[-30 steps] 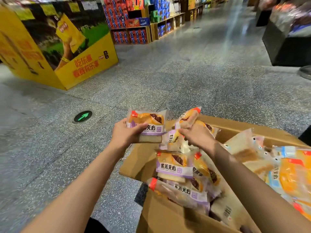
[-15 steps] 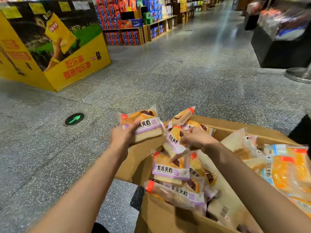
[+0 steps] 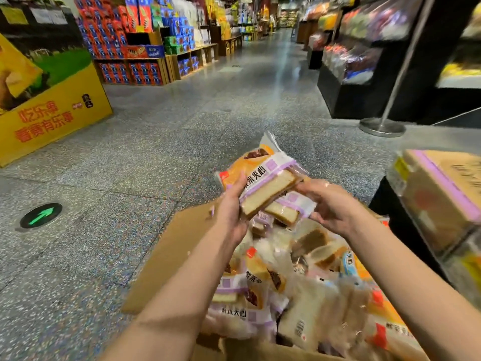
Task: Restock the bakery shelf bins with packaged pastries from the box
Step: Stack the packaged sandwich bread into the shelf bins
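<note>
- Left hand: mine, clamped on the left end of the top pastry pack, thumb across its printed face.
- Right hand: fingers curled round the right ends of the top pack and of a second pack tucked just beneath it. The two hands are near each other, bridged by the packs.
- Packs in hand: stacked, tilted, held above the box and clear of its contents.
- Box: cardboard, flaps open, on the floor below my arms, heaped with more wrapped pastries.
- Shelf bin: blurred at the right edge; a carton shows there, the bin itself I cannot make out.
- Step in hand, my judgement: squaring a small stack before carrying it right.
- Handling note: align the edges, keep labels facing one way, press only lightly since soft cake dents, and support the lower pack from beneath so the slick wrappers do not slide apart.
</note>
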A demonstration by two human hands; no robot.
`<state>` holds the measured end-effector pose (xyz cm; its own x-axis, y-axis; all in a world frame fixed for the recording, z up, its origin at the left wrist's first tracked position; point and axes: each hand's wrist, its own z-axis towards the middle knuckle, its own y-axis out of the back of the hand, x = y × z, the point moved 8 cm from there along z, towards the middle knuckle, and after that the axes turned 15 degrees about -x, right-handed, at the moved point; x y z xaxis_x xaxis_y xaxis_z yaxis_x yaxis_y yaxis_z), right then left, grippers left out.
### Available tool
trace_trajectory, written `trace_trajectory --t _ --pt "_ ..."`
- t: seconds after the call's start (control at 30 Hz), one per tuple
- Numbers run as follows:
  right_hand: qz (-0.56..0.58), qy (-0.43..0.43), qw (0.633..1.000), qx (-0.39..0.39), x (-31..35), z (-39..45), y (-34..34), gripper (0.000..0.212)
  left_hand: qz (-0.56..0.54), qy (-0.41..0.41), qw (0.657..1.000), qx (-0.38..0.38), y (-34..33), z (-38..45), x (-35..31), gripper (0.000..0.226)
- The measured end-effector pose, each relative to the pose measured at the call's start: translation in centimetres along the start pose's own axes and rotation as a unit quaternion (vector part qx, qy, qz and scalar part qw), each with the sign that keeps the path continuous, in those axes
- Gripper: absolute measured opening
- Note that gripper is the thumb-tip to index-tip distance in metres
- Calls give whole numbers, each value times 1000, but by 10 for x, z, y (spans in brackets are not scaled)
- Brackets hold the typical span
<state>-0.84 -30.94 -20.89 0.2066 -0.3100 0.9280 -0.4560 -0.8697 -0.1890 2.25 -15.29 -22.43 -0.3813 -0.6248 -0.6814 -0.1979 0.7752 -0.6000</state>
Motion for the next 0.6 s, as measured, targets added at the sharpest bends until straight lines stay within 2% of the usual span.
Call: trace_trajectory --t 0.1,0.2,0.27,0.3,0.4,0.47,0.53,0.6 --pt "-47 47 997 -30 9 -8 24 15 5 -9 1000 15 -28 3 19 40" --pt "-80 91 989 -85 31 -14 62 20 18 29 998 47 -63 5 44 33" --pt "-81 98 987 -97 46 -22 87 19 45 46 996 58 -85 8 61 37" --pt "-98 96 985 -106 53 -26 101 11 58 45 995 66 -95 8 68 44" --pt "-180 75 973 -126 74 -37 137 26 92 35 991 93 -118 10 86 56" --pt "-227 60 965 -117 92 -41 153 12 95 41 987 120 -131 8 93 53" --pt "-325 60 940 -84 104 -38 158 9 97 53 984 139 -145 6 100 54" --pt "-452 77 886 -67 110 -32 160 13 120 68 977 163 -156 2 109 69"
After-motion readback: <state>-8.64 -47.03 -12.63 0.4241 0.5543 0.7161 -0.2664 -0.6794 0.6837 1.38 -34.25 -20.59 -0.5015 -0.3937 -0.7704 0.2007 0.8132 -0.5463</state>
